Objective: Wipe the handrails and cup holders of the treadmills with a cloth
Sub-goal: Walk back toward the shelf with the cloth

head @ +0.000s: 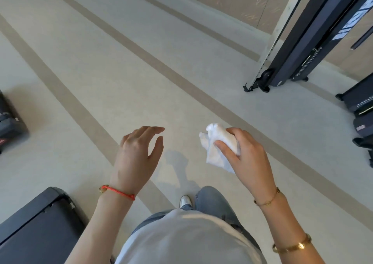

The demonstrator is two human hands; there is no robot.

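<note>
Head view, near to far: the right hand [246, 154] is holding a crumpled white cloth [217, 146] in a thumb-and-finger grip, while the left hand [137, 154] is hovering with fingers relaxed and apart, holding nothing, above the pale floor [101, 71]. No handrail or cup holder is showing, so wiping is not underway, and how much remains cannot be judged; a dark machine edge [36, 223] is lying at lower left and a black weight rack [302, 41] is standing farther off.

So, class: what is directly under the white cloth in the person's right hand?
Only bare floor lies below the white cloth, which the right hand holds in mid-air. The cloth and hand hide a small patch of floor.
</note>
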